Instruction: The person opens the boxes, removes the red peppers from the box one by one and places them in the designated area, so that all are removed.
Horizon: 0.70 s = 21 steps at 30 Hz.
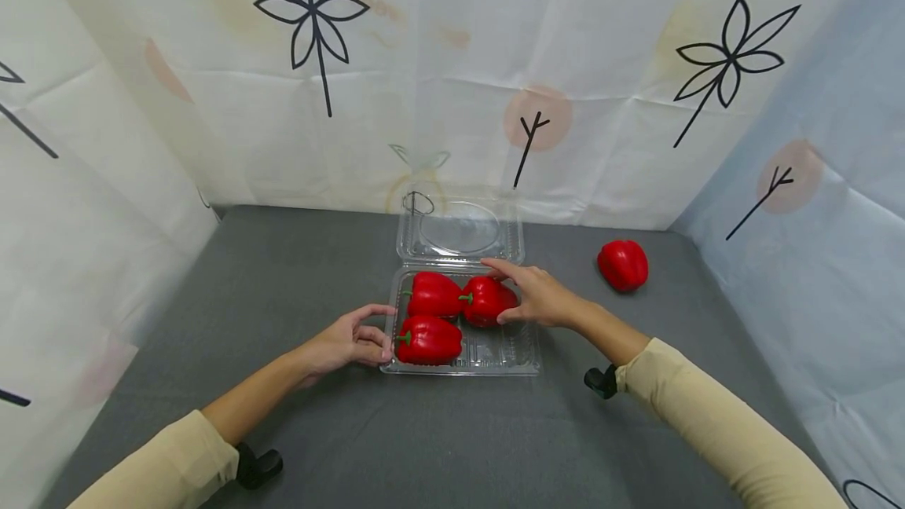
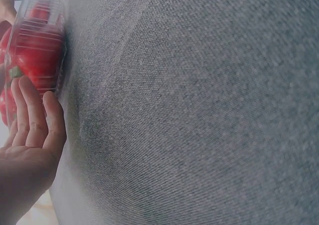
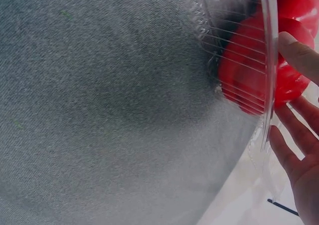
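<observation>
A clear plastic clamshell container (image 1: pixel 495 352) lies with its lid (image 1: pixel 459 230) raised at the back. Inside are three red bell peppers: one at front left (image 1: pixel 429 341), one at back left (image 1: pixel 434 294) and one at back right (image 1: pixel 486 302). My right hand (image 1: pixel 540 297) holds the back-right pepper, thumb on its near side and fingers behind; the right wrist view shows this pepper (image 3: pixel 244 68) through the ribbed wall. At the container's left rim, my left hand (image 1: pixel 348 342) touches the edge with loosely bent fingers (image 2: pixel 35 110). Its thumb is unclear in the left wrist view.
Another red bell pepper (image 1: pixel 622 265) sits on the grey cloth-covered table (image 1: pixel 318 258), to the right and farther back. Pale printed curtains (image 1: pixel 452 45) hang behind the table and along both sides.
</observation>
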Each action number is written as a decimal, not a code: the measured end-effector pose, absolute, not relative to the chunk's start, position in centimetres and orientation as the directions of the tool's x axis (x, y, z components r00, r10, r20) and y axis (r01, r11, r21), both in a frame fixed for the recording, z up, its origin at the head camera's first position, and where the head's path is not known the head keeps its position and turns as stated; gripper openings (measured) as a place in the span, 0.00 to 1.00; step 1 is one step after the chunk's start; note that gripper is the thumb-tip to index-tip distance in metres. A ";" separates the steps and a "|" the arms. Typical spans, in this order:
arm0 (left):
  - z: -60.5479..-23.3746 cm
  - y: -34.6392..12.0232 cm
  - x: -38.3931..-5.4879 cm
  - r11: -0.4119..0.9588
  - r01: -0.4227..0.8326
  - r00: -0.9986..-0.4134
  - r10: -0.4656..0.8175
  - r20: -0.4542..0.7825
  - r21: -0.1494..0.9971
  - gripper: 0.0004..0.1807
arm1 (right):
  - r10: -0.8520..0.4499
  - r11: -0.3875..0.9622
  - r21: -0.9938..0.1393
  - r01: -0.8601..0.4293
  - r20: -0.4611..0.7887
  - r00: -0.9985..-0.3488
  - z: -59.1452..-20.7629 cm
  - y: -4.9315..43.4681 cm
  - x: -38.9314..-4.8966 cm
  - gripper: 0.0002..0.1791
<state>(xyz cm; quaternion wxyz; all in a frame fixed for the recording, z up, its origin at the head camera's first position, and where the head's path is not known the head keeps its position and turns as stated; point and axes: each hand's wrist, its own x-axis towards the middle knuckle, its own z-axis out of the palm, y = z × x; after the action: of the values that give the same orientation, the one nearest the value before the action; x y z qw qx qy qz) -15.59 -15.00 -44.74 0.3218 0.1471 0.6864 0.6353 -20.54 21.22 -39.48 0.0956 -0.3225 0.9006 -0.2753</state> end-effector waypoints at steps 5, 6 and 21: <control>-44.6 -15.0 -15.5 0.156 -0.210 -0.749 0.609 -0.261 0.965 0.41 | -0.634 0.638 -0.567 -0.521 -0.002 -0.773 -39.1 21.1 -20.8 0.51; -44.6 -15.0 -15.5 0.157 -0.211 -0.749 0.608 -0.263 0.965 0.41 | -0.635 0.637 -0.568 -0.521 -0.003 -0.773 -39.0 21.0 -20.8 0.51; -44.8 -15.1 -15.6 0.144 -0.197 -0.743 0.624 -0.244 0.970 0.42 | -0.620 0.592 -0.588 -0.551 0.104 -0.777 -35.8 21.8 -20.2 0.50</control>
<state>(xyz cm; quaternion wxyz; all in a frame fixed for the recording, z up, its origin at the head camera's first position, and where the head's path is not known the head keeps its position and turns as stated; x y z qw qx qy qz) -15.59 -15.10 -44.78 0.3230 0.1559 0.6837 0.6355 -20.20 21.77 -35.79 0.0559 -0.3290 0.8904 -0.3097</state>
